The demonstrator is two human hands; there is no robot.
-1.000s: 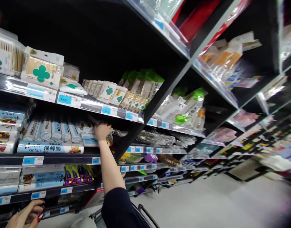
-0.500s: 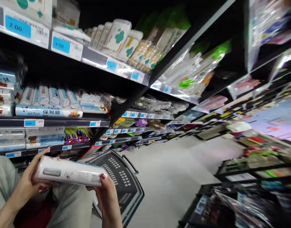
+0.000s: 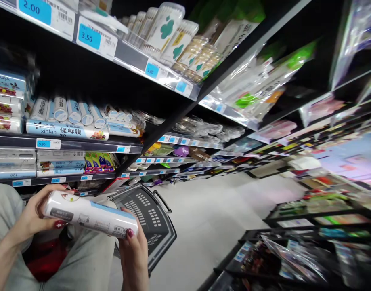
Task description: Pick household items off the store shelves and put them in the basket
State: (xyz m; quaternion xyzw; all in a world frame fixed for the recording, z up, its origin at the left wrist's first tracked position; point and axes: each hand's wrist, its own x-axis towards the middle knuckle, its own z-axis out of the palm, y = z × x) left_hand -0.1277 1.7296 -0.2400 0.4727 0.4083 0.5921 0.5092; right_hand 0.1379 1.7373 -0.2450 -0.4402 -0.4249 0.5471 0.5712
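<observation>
A white roll of cling film (image 3: 91, 214) with a blue band, small drawings and printed text lies across both my hands, above my knees. My left hand (image 3: 36, 214) wraps its left end, thumb along the near side and fingers behind. At the other end my right hand (image 3: 133, 238) grips it, with the thumb on the printed face. Similar rolls of cling film (image 3: 67, 130) marked "xinfan" are stacked on the shelf in front of me, their ends facing out.
A dark shopping basket (image 3: 145, 214) with a handle stands on the pale floor (image 3: 203, 214) beside my right hand. Above, a shelf (image 3: 124, 56) holds tubs of cotton swabs (image 3: 164, 30). Low racks of packaged goods (image 3: 309, 258) line the aisle's right side.
The roll has turned in my hands, showing more of its blue band, and its right end tips slightly lower. My left thumb has come round to the near side. The view has tilted down.
</observation>
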